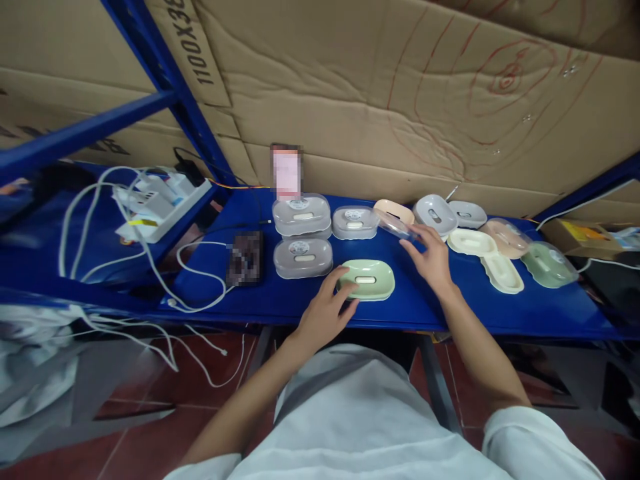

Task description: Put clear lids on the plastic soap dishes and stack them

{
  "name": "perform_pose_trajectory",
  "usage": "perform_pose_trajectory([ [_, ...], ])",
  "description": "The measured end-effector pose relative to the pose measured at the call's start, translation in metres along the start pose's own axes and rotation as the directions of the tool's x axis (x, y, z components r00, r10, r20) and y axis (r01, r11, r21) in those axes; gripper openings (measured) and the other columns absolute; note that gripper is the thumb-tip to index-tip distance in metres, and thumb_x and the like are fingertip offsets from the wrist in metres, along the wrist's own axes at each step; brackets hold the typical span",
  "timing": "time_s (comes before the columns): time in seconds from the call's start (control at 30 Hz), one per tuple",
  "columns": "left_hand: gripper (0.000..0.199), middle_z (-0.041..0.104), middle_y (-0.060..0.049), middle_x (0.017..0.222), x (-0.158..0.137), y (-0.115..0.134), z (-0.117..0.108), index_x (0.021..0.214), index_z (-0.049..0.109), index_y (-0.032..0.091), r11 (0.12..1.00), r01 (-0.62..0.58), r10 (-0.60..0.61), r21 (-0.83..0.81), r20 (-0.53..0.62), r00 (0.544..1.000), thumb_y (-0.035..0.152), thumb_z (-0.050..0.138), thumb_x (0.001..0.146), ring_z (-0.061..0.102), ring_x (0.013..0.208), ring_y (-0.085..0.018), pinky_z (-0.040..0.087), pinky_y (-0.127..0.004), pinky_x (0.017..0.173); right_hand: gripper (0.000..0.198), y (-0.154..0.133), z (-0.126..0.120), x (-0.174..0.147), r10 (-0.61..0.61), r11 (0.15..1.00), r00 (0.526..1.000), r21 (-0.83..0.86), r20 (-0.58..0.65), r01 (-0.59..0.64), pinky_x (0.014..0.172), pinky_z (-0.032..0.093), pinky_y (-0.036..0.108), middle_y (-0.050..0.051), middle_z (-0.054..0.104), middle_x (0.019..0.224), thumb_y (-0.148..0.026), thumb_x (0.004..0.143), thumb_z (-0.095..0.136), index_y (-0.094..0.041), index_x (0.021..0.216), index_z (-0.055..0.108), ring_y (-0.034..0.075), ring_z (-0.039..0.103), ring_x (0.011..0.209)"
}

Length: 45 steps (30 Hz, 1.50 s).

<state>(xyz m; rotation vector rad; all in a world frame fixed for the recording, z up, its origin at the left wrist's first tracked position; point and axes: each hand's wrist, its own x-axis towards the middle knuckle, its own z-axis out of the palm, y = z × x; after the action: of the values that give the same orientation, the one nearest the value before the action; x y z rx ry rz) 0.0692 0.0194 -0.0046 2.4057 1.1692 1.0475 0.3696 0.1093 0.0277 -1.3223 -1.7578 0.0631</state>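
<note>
A light green oval plastic dish (pixel 383 287) with a slot in its middle lies near the table's front edge. My left hand (pixel 325 308) grips its left end, fingers at the far rim and thumb at the near side. Behind and to the right of it, my right hand (pixel 433 263) holds a clear plastic lid (pixel 393 224) between thumb and fingers, tilted above the table. The lid partly overlaps a peach oval dish (pixel 393 208). Left of the green dish sit grey oval boxes (pixel 303 260) with clear lids, and a smaller grey one (pixel 355 223).
On the right lie cream dishes (pixel 473 241), grey dishes (pixel 434 212), a peach box (pixel 507 237) and a lidded green box (pixel 550 263). A phone (pixel 287 172) leans at the back. A dark blurred device (pixel 245 259) and white cables (pixel 203 307) are on the left.
</note>
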Motion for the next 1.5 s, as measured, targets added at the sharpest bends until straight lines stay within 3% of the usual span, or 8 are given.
perform_pose_trajectory([
  [0.13, 0.044, 0.049, -0.014, 0.158, 0.000, 0.000, 0.000, 0.148, 0.051, 0.027, 0.997, 0.068, -0.068, -0.036, -0.001, 0.998, 0.027, 0.062, 0.105, 0.051, 0.151, -0.029, 0.050, -0.046, 0.122, 0.041, -0.032, -0.018, -0.054, 0.008, 1.000, 0.999, 0.015, 0.033, -0.009, 0.113, 0.057, 0.053, 0.011, 0.069, 0.137, -0.046, 0.098, 0.074, -0.029, 0.136, 0.072, 0.030, 0.068, 0.129],
  [0.23, 0.062, 0.043, -0.015, 0.165, -0.001, -0.002, 0.001, 0.159, 0.039, 0.029, 0.990, 0.123, -0.125, -0.075, -0.018, 0.992, 0.029, 0.065, 0.103, 0.048, 0.153, -0.030, 0.049, -0.048, 0.123, 0.042, -0.049, -0.017, -0.081, -0.086, 0.995, 0.981, 0.062, 0.176, 0.077, 0.119, 0.053, 0.053, 0.011, 0.063, 0.147, -0.038, 0.101, 0.071, -0.033, 0.143, 0.066, 0.030, 0.062, 0.139],
  [0.33, 0.063, 0.038, -0.014, 0.169, -0.002, -0.005, 0.003, 0.161, 0.037, 0.031, 0.992, 0.098, -0.099, -0.073, -0.004, 0.995, 0.030, 0.064, 0.104, 0.044, 0.157, -0.030, 0.047, -0.049, 0.124, 0.056, -0.053, -0.009, -0.089, -0.179, 0.982, 0.936, 0.115, 0.303, 0.151, 0.123, 0.049, 0.055, 0.011, 0.055, 0.157, -0.036, 0.103, 0.069, -0.035, 0.157, 0.054, 0.032, 0.050, 0.152],
  [0.47, 0.058, 0.038, -0.014, 0.170, -0.002, -0.008, 0.005, 0.159, 0.041, 0.032, 0.995, 0.074, -0.074, -0.061, 0.005, 0.997, 0.032, 0.063, 0.105, 0.044, 0.157, -0.029, 0.047, -0.048, 0.125, 0.072, -0.050, 0.000, -0.090, -0.248, 0.968, 0.896, 0.056, 0.369, 0.245, 0.125, 0.044, 0.061, 0.011, 0.048, 0.164, -0.036, 0.103, 0.067, -0.039, 0.168, 0.035, 0.034, 0.039, 0.159],
  [0.83, 0.047, 0.050, -0.012, 0.162, -0.003, -0.010, 0.004, 0.150, 0.052, 0.030, 0.997, 0.044, -0.047, -0.058, -0.056, 0.997, 0.033, 0.064, 0.105, 0.053, 0.151, -0.027, 0.050, -0.047, 0.123, 0.076, -0.057, -0.002, -0.097, -0.305, 0.941, 0.872, -0.018, 0.382, 0.337, 0.127, 0.044, 0.059, 0.008, 0.040, 0.173, -0.021, 0.106, 0.061, -0.038, 0.171, 0.026, 0.032, 0.027, 0.164],
  [1.17, 0.046, 0.045, -0.013, 0.166, -0.002, -0.007, 0.003, 0.150, 0.052, 0.029, 0.994, 0.086, -0.089, -0.065, -0.032, 0.996, 0.031, 0.063, 0.105, 0.049, 0.154, -0.027, 0.048, -0.048, 0.124, 0.070, -0.054, 0.002, -0.096, -0.247, 0.962, 0.886, -0.011, 0.393, 0.273, 0.127, 0.043, 0.062, 0.008, 0.044, 0.169, -0.030, 0.108, 0.057, -0.040, 0.171, 0.028, 0.034, 0.031, 0.163],
  [1.33, 0.050, 0.039, -0.014, 0.169, -0.001, -0.003, 0.003, 0.156, 0.047, 0.028, 0.991, 0.113, -0.114, -0.068, -0.010, 0.993, 0.031, 0.058, 0.107, 0.047, 0.155, -0.029, 0.047, -0.049, 0.125, 0.063, -0.049, 0.006, -0.079, -0.178, 0.973, 0.906, -0.067, 0.385, 0.219, 0.125, 0.045, 0.062, 0.011, 0.050, 0.163, -0.037, 0.108, 0.055, -0.039, 0.168, 0.035, 0.034, 0.043, 0.156],
  [1.5, 0.055, 0.038, -0.015, 0.170, 0.000, -0.003, 0.003, 0.159, 0.044, 0.027, 0.988, 0.142, -0.141, -0.056, 0.014, 0.990, 0.028, 0.058, 0.106, 0.044, 0.157, -0.031, 0.047, -0.050, 0.124, 0.054, -0.044, 0.008, -0.053, -0.246, 0.960, 0.852, -0.006, 0.463, 0.281, 0.126, 0.042, 0.062, 0.012, 0.051, 0.160, -0.037, 0.109, 0.053, -0.034, 0.163, 0.046, 0.034, 0.040, 0.158],
])
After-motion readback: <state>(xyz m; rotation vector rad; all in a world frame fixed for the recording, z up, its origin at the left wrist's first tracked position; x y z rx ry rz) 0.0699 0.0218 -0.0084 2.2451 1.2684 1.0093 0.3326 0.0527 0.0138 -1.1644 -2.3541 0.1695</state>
